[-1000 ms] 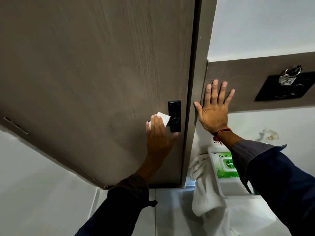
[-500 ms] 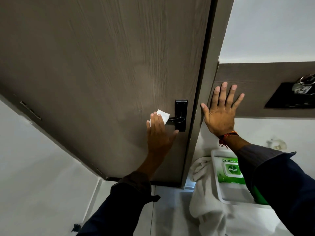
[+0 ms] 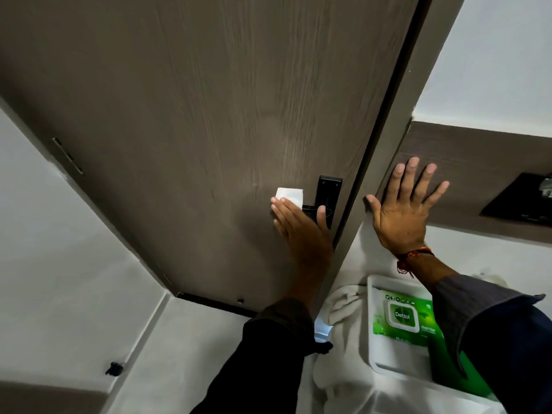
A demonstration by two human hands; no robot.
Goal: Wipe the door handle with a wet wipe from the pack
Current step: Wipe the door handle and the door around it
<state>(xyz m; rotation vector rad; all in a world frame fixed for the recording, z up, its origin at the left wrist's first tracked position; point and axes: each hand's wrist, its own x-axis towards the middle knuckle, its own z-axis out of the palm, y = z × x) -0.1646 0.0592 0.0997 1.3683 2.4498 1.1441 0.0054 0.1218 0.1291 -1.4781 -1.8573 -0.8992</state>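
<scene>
A black door handle (image 3: 310, 209) on a black plate (image 3: 328, 194) sits at the right edge of a brown wooden door (image 3: 194, 115). My left hand (image 3: 298, 228) presses a folded white wet wipe (image 3: 289, 196) over the handle's lever, thumb on the plate side; most of the lever is hidden under the hand. My right hand (image 3: 403, 210) lies flat with fingers spread on the brown wall panel right of the door frame, holding nothing. The green wipe pack (image 3: 403, 319) lies in a white tray (image 3: 376, 363) at the lower right.
A white towel (image 3: 343, 312) lies crumpled beneath and beside the tray. A black wall plate (image 3: 519, 201) is mounted on the brown wall panel at the far right. The door frame (image 3: 388, 150) runs between my hands. A black door stop (image 3: 114, 369) sits on the pale floor at lower left.
The view has shifted right and tilted. My left hand has slid further over the lever, its thumb now on the plate. My right hand stays flat on the wall.
</scene>
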